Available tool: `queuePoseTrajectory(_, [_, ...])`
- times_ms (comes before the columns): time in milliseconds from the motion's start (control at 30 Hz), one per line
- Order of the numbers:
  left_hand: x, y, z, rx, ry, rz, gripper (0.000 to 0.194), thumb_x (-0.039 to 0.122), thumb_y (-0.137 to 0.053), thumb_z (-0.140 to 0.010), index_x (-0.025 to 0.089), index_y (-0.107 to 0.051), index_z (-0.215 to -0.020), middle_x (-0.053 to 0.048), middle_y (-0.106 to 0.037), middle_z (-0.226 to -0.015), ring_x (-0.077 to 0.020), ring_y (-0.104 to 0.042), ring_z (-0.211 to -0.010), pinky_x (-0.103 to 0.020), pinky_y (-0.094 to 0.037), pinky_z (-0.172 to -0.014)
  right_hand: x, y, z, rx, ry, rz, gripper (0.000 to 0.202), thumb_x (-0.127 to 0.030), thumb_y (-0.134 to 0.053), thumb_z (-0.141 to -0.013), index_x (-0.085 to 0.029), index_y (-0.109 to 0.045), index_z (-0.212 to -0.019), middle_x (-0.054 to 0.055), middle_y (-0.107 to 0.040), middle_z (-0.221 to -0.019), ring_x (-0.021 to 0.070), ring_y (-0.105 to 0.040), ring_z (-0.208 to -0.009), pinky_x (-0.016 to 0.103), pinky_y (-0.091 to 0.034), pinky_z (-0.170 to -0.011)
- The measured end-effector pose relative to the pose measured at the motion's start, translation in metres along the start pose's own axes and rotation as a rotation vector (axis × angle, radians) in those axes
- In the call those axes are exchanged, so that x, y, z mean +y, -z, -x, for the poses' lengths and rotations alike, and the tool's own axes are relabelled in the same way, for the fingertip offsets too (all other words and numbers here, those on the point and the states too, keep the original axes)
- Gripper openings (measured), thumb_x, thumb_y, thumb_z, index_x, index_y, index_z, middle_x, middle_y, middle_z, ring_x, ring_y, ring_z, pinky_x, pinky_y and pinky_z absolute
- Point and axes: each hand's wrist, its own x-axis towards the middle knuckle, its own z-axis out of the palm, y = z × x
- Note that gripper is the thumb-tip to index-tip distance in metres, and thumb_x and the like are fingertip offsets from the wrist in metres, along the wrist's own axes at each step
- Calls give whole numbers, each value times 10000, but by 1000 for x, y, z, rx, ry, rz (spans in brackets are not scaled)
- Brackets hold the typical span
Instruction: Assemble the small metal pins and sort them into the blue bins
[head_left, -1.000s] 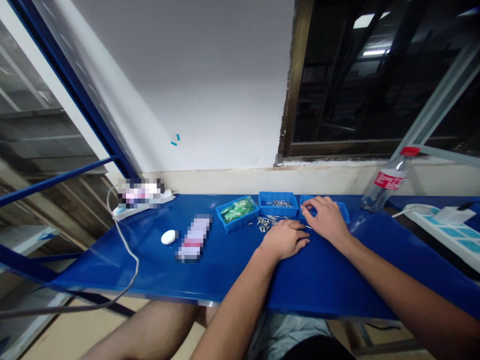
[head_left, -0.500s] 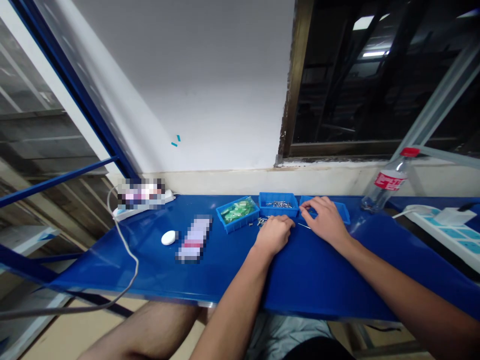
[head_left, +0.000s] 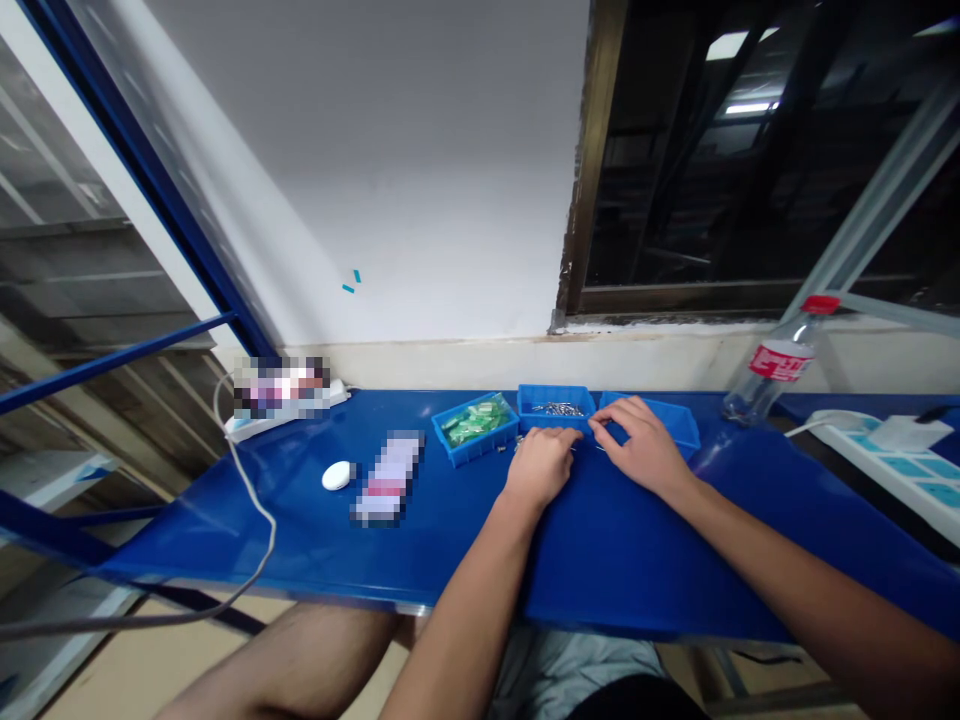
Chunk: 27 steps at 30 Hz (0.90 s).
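Tray (head_left: pixel 553 391) of metal pieces (head_left: pixel 564 409) beyond hands (head_left: pixel 541 466) (head_left: pixel 645 447)

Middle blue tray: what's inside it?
Inside the middle blue tray lies a scatter of small shiny metal parts, too small to identify. Its near wall hides the floor just behind it, and anything beneath the metal parts is covered.
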Motion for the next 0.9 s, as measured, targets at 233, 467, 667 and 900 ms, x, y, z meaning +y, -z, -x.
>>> queuePoseTrajectory(233, [-2,-1,0,174,91,175,288,82,-608,-888,227,-720,-1110,-48,-773,-1084,-201,-727,-957,-319,-568,-942,0,-1,1,-12,3,-16,157,-317,-565,-1010,-256,-690,-937,79,-717,-926,289,-630,-932,470,-525,-883])
queuePoseTrajectory(467, [1,5,-2,364,159,306,173,135,-614,-950,203,-737,-1051,-61,-772,-1093,-228,-707,-1062,-385,-526,-1057,-3,-1,0,-6,16,-32,148,-304,-566,-1010,-255,-677,-924,70,-714,-913,280,-630,-922,463,-527,-875])
queuePoseTrajectory(667, [2,8,-4,425,165,540,238,131,-584,-982,191,-724,-1165,-71,-775,-1131,-182,-738,-1007,-312,-589,-951,-11,0,0,-3,13,-106,123,-317,-583,-996,-264,-693,-991,74,-734,-936,285,-657,-923,457,-539,-871])
queuePoseTrajectory(900, [4,4,-7,413,213,823,196,227,-727,-912,169,-768,-1094,-77,-807,-1030,-193,-771,-894,-319,-636,-869,-14,-9,4,-37,-153,-312,158,-370,-646,-955,-245,-701,-1036,57,-738,-948,225,-677,-802,383,-566,-789])
